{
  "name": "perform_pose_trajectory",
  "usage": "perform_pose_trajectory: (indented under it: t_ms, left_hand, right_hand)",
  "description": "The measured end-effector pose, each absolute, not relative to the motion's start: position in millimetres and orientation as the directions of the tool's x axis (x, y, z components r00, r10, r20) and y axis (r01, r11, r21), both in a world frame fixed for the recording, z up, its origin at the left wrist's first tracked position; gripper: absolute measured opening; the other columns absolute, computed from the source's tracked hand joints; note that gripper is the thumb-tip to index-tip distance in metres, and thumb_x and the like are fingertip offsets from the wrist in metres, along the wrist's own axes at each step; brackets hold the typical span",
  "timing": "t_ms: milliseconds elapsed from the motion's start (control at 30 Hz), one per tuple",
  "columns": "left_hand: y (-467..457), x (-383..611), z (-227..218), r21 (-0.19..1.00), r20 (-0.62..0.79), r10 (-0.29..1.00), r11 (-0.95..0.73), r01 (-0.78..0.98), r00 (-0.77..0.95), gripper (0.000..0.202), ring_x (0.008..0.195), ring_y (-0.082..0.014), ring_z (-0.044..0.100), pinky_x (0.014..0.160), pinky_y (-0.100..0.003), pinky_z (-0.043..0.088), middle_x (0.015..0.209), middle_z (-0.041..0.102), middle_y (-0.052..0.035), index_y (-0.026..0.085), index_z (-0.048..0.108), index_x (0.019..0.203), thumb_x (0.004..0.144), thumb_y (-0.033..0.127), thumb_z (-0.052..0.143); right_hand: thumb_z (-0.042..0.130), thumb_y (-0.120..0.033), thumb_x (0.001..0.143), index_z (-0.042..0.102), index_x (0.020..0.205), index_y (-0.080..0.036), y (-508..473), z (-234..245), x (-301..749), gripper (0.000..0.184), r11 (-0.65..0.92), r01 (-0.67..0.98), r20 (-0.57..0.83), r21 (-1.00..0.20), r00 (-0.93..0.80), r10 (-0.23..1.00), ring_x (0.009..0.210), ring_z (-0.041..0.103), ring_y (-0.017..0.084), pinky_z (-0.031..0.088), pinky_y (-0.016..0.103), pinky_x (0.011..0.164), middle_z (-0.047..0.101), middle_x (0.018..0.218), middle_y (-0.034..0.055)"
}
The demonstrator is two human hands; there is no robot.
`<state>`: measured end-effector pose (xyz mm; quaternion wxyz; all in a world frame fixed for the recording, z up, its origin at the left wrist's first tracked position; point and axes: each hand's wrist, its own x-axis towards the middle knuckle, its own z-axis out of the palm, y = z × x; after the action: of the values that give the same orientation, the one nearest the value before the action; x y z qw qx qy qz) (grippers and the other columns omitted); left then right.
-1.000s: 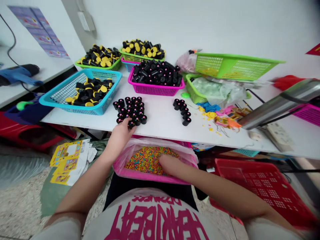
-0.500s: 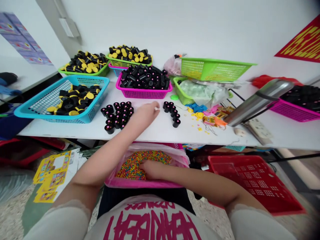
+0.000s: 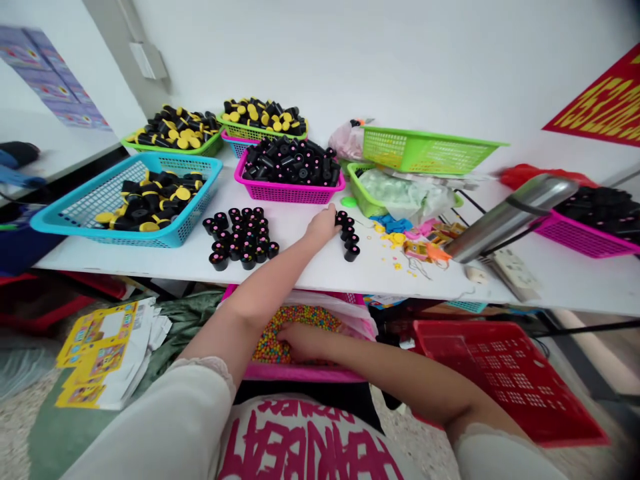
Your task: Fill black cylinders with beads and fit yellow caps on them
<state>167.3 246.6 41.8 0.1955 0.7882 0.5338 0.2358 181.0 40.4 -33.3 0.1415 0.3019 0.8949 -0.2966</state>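
Note:
At the left end of a short cluster of black cups (image 3: 352,253) on the table, my left hand (image 3: 323,228) reaches out with its fingers closed on one black cup (image 3: 339,219). Several of these cups show a pink dot on top. To the left stands a larger group of the same black cups (image 3: 240,233). Below the table edge, my right hand (image 3: 297,341) is dug into small coloured balls (image 3: 313,319) in a pink lined bin (image 3: 305,372). Its fingers are curled and their tips are partly hidden among the balls.
A pink basket (image 3: 290,193) heaped with black cups stands behind. At left a blue basket (image 3: 197,207) holds black pieces with yellow ends. A steel flask (image 3: 510,217) leans at right, near yellow scraps (image 3: 395,239). A red crate (image 3: 505,380) sits low at right.
My left hand has moved right, from beside the larger cup group to the smaller cluster. One more cup stands at the right edge of the larger group. My right hand stays among the balls.

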Motion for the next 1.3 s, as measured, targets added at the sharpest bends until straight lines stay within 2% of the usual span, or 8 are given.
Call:
perform_pose_trajectory:
  t_ms: [233,367,467,633,767,900,1000,1300]
  left_hand:
    - [227.5,163.3,61.2,0.574,0.186,0.920,-0.386,0.722,0.344,0.042,0.105,-0.0282,0.065,0.088,-0.036,0.048,0.113,0.068,-0.0195,0.008,0.053,0.121,0.082,0.017,0.065]
    - [176.4,135.6,83.7,0.566,0.240,0.860,-0.501,0.654,0.451,0.032,0.104,-0.0237,0.064,0.094,-0.033,0.047,0.111,0.070,-0.0119,0.014,0.065,0.111,0.079,0.020,0.067]
    - [118.3,94.5,92.0,0.637,0.251,0.787,-0.572,0.517,0.563,0.029,0.089,-0.0191,0.066,0.082,-0.029,0.051,0.103,0.072,-0.0066,0.017,0.070,0.103,0.075,0.023,0.068]
    - [37.6,19.1,70.1,0.646,-0.040,0.819,-0.416,0.640,0.573,0.019,0.068,-0.0160,0.065,0.064,-0.025,0.048,0.080,0.074,0.0007,0.022,0.075,0.089,0.073,0.023,0.064]
    - [10.3,-4.6,33.1,0.636,-0.154,0.849,-0.307,0.708,0.506,0.025,0.065,-0.0157,0.065,0.060,-0.024,0.047,0.082,0.076,-0.0009,0.022,0.076,0.091,0.069,0.021,0.065]
    - [0.6,1.6,11.7,0.694,-0.190,0.865,-0.216,0.687,0.464,0.026,0.062,-0.0160,0.065,0.055,-0.024,0.046,0.077,0.075,-0.0009,0.022,0.076,0.092,0.068,0.022,0.064]
    - [-2.7,7.2,8.2,0.721,-0.139,0.895,-0.202,0.663,0.423,0.026,0.061,-0.0164,0.065,0.055,-0.025,0.047,0.075,0.074,-0.0006,0.022,0.076,0.093,0.069,0.025,0.067]
    - [-5.5,7.9,0.8,0.730,-0.064,0.907,-0.242,0.639,0.416,0.021,0.074,-0.0196,0.070,0.066,-0.029,0.054,0.087,0.076,-0.0028,0.021,0.073,0.090,0.069,0.021,0.068]
  right_hand:
    - [0.062,-0.007,0.073,0.070,0.107,-0.013,39.3,-36.9,178.2,0.035,0.609,0.630,-0.418,-0.481,-0.776,0.473,0.091,0.066,0.022,0.048,0.028,0.074,0.071,0.109,0.0124]
    - [0.060,-0.003,0.073,0.071,0.109,-0.013,41.9,-43.8,185.0,0.039,0.549,0.632,-0.398,-0.547,-0.774,0.494,0.095,0.067,0.023,0.048,0.028,0.079,0.073,0.108,0.0114]
    - [0.062,-0.006,0.078,0.070,0.114,-0.016,45.3,-42.5,196.3,0.039,0.476,0.627,-0.376,-0.617,-0.766,0.521,0.097,0.067,0.020,0.049,0.027,0.083,0.073,0.113,0.0078]
    - [0.071,-0.024,0.082,0.072,0.112,-0.017,45.1,-22.0,223.0,0.031,0.280,0.551,-0.298,-0.787,-0.735,0.610,0.087,0.067,0.019,0.050,0.029,0.082,0.075,0.102,0.0057]
    - [0.068,-0.024,0.087,0.072,0.112,-0.018,38.3,-1.9,231.9,0.026,0.267,0.504,-0.191,-0.821,-0.683,0.705,0.094,0.067,0.018,0.050,0.031,0.089,0.075,0.106,0.0063]
    - [0.057,-0.011,0.090,0.072,0.113,-0.020,30.6,10.3,223.4,0.028,0.457,0.490,-0.007,-0.743,-0.688,0.726,0.102,0.064,0.018,0.048,0.033,0.095,0.069,0.112,0.0083]
    - [0.048,-0.003,0.091,0.069,0.118,-0.021,25.5,14.3,215.2,0.039,0.566,0.522,0.011,-0.639,-0.729,0.685,0.105,0.060,0.018,0.046,0.033,0.096,0.063,0.115,0.0079]
    - [0.043,-0.021,0.100,0.067,0.112,-0.018,12.8,36.5,205.0,0.026,0.736,0.555,-0.002,-0.387,-0.799,0.602,0.119,0.050,0.023,0.042,0.039,0.104,0.058,0.121,0.0098]
